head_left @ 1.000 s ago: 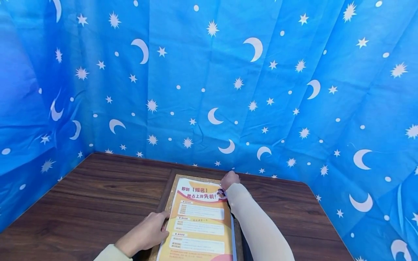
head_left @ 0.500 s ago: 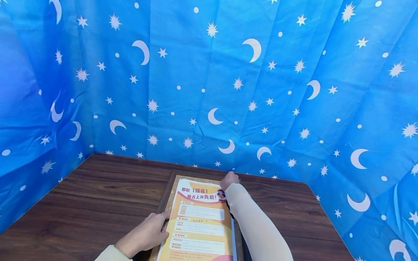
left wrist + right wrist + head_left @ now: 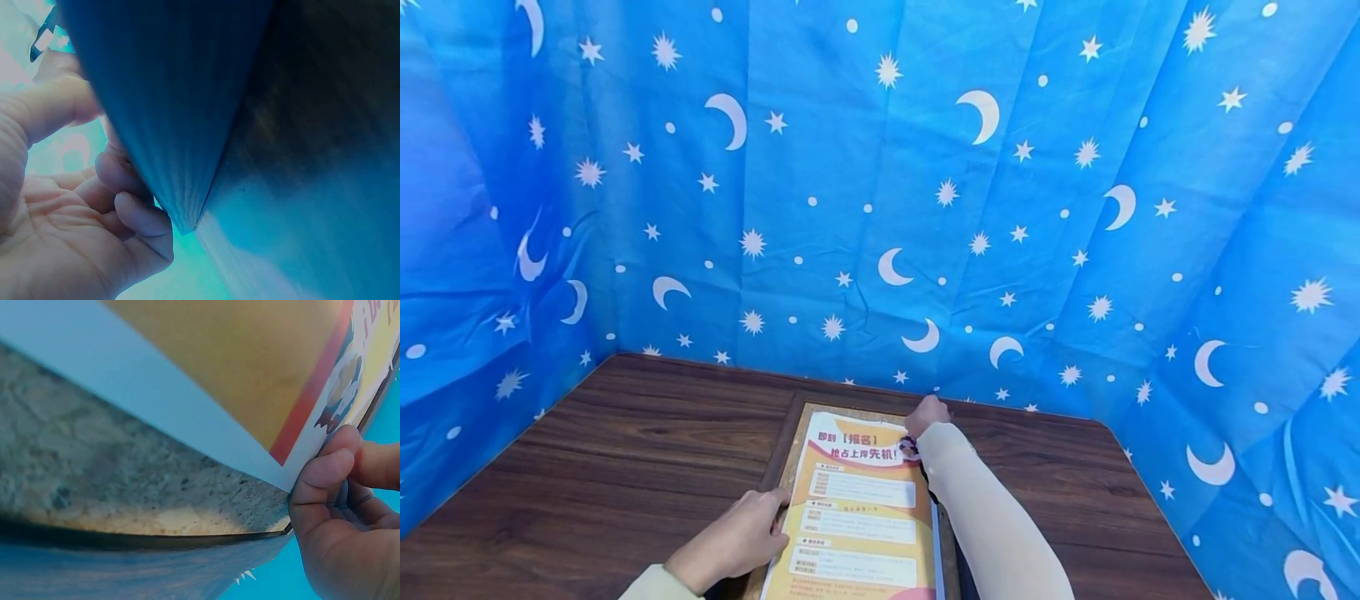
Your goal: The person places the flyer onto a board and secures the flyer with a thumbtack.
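Note:
A yellow, white and red poster [image 3: 857, 525] lies on a cork board [image 3: 786, 477] with a dark wooden frame. My left hand [image 3: 741, 533] grips the frame's left side; in the left wrist view its curled fingers [image 3: 144, 215] bend up against the board's edge. At the upper right corner of the poster is my right hand [image 3: 928, 412], seen from behind in the head view. The right wrist view shows its thumb and curled fingers [image 3: 312, 500] pinched together right at the poster's corner. I cannot tell whether a small thing sits inside that pinch.
The board rests on a dark brown wooden table [image 3: 647, 467]. Blue cloth [image 3: 820, 167] printed with white moons and stars hangs behind the table and along both sides. My right forearm in its pale sleeve [image 3: 992, 517] overlaps the board's right edge.
Both hands keep nearly the same place on the board. The right side of the blue cloth has shifted slightly to the left.

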`<control>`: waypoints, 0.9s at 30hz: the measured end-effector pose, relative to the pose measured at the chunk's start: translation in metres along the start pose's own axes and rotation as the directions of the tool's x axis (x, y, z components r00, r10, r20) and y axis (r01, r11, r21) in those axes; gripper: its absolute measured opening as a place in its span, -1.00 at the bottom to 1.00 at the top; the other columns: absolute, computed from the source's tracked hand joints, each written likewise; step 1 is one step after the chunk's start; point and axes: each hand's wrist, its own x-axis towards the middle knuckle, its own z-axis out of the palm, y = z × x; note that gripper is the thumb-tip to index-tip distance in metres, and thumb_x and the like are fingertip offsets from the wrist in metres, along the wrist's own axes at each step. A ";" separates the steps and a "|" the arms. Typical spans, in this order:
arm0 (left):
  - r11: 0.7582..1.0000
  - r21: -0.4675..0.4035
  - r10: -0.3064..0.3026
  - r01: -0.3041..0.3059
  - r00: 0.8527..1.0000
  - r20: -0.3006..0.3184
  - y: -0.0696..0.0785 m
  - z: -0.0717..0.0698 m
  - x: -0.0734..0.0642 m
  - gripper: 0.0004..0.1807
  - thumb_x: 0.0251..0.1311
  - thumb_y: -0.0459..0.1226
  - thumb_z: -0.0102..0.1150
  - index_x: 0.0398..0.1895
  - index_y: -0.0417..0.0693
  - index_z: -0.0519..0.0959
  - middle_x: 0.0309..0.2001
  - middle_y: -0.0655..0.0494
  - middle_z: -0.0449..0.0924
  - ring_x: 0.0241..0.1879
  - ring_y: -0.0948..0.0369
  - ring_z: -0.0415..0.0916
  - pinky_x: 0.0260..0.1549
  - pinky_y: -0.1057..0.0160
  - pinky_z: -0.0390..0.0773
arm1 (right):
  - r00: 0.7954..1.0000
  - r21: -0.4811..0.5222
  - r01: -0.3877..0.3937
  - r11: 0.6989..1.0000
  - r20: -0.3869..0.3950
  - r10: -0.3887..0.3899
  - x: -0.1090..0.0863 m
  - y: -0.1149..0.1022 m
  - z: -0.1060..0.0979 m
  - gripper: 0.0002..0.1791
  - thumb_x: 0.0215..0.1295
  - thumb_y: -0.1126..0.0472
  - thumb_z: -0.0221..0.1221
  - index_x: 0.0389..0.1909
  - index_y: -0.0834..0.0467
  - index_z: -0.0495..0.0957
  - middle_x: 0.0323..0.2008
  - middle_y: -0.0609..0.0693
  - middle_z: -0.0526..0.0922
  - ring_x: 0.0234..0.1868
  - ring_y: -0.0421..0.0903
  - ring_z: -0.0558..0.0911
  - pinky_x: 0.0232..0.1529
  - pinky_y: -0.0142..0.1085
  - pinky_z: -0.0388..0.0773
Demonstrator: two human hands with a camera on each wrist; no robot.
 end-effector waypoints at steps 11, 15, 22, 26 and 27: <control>1.000 0.022 -0.005 0.006 1.000 -0.012 0.000 0.000 0.000 -0.49 -0.07 -0.49 0.15 0.05 -0.51 0.41 -0.73 0.18 0.34 -0.75 0.30 0.21 -0.77 0.38 0.14 | 1.000 -0.002 0.003 1.000 -0.004 -0.003 -0.001 0.000 0.000 -0.75 0.09 0.23 0.33 -0.27 0.31 0.60 -0.35 0.17 0.58 -0.38 0.09 0.54 -0.18 -0.02 0.55; 1.000 0.025 0.001 -0.001 1.000 -0.016 0.001 0.001 0.001 -0.49 -0.07 -0.49 0.15 0.05 -0.51 0.41 -0.73 0.18 0.34 -0.76 0.31 0.21 -0.77 0.38 0.14 | 1.000 0.010 0.010 1.000 0.009 -0.010 -0.002 -0.001 -0.002 -0.76 0.11 0.24 0.31 -0.27 0.33 0.59 -0.39 0.16 0.57 -0.41 0.07 0.53 -0.22 -0.03 0.56; 1.000 0.003 0.025 -0.025 0.999 -0.028 0.001 0.002 0.002 -0.49 -0.09 -0.53 0.14 0.04 -0.53 0.41 -0.71 0.19 0.37 -0.77 0.32 0.26 -0.81 0.41 0.19 | 1.000 -0.033 0.022 0.999 -0.019 -0.023 -0.002 -0.003 -0.002 -0.78 0.08 0.22 0.32 -0.34 0.31 0.61 -0.43 0.15 0.58 -0.41 0.05 0.52 -0.30 -0.09 0.54; 1.000 -0.002 0.023 -0.023 0.999 -0.023 0.000 0.003 0.003 -0.48 -0.08 -0.53 0.14 0.05 -0.54 0.40 -0.71 0.19 0.38 -0.76 0.31 0.26 -0.81 0.41 0.18 | 1.000 -0.019 0.006 1.000 -0.027 -0.006 -0.005 -0.005 0.000 -0.75 0.06 0.21 0.33 -0.31 0.30 0.61 -0.39 0.16 0.58 -0.37 0.08 0.51 -0.23 -0.05 0.54; 1.000 -0.002 0.024 -0.024 0.999 -0.022 0.000 0.003 0.003 -0.49 -0.08 -0.53 0.14 0.05 -0.54 0.40 -0.71 0.19 0.38 -0.76 0.31 0.26 -0.81 0.41 0.18 | 1.000 -0.021 0.004 1.000 -0.030 -0.004 -0.006 -0.005 0.000 -0.74 0.05 0.20 0.33 -0.30 0.30 0.61 -0.39 0.16 0.58 -0.36 0.08 0.51 -0.22 -0.04 0.54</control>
